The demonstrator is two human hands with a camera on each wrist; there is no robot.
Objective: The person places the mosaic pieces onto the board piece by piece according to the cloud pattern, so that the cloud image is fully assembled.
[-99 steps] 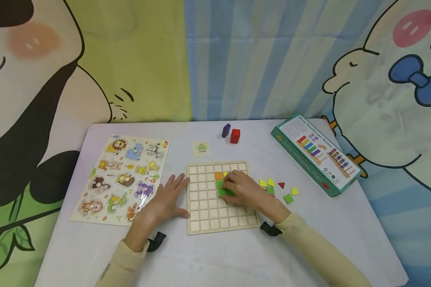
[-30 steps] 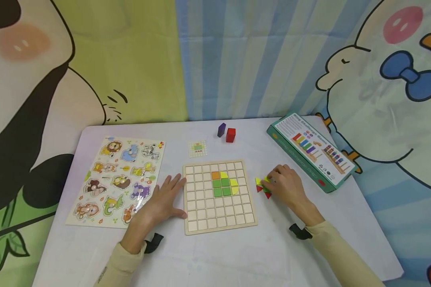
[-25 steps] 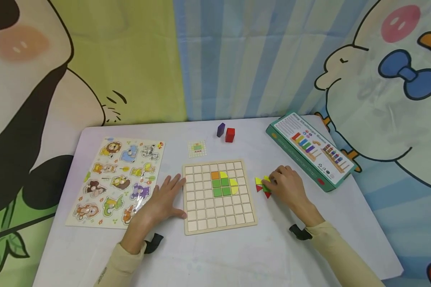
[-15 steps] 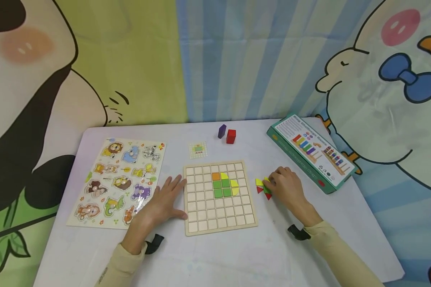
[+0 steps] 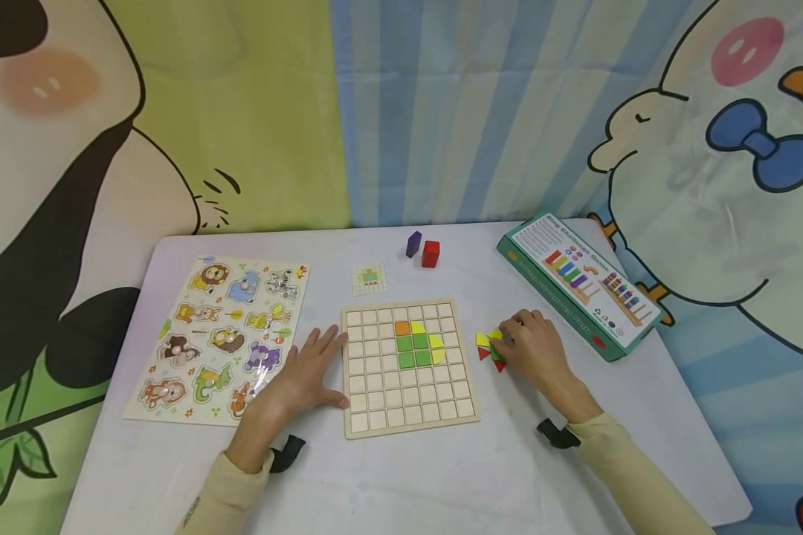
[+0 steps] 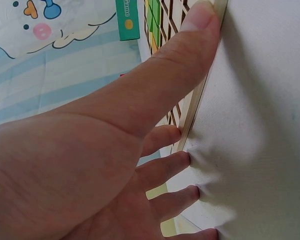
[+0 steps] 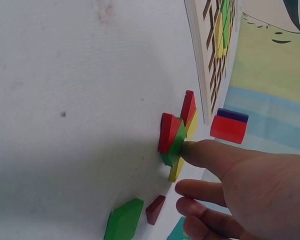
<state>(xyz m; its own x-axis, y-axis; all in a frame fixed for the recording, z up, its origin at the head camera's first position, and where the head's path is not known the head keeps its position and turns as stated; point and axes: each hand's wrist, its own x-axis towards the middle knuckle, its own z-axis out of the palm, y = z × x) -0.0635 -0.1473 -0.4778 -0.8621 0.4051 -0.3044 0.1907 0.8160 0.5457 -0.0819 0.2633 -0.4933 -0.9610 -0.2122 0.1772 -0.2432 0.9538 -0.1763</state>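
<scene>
My left hand (image 5: 305,374) lies with fingers spread at the left edge of the wooden grid board (image 5: 381,405); its thumb rests on the rim in the left wrist view. Set in the board are an orange square (image 5: 401,328), several green squares (image 5: 412,351) and yellow pieces (image 5: 436,349). Right of the board, my right hand (image 5: 535,349) is over a small cluster of loose pieces. In the right wrist view its thumb touches a green piece (image 7: 176,142) beside a red triangle (image 7: 168,131). A gap shows between thumb and fingers. The hand partly hides the cluster in the head view.
A small pattern card (image 5: 369,279) lies behind the board, near a purple block (image 5: 413,244) and a red block (image 5: 431,254). An animal puzzle sheet (image 5: 194,371) lies left; a green game box (image 5: 582,286) lies back right.
My right hand has moved from the board to the loose pieces at the right, where it has since stayed nearly still. Yellow pieces now show on the board. The left hand stays at the board's edge.
</scene>
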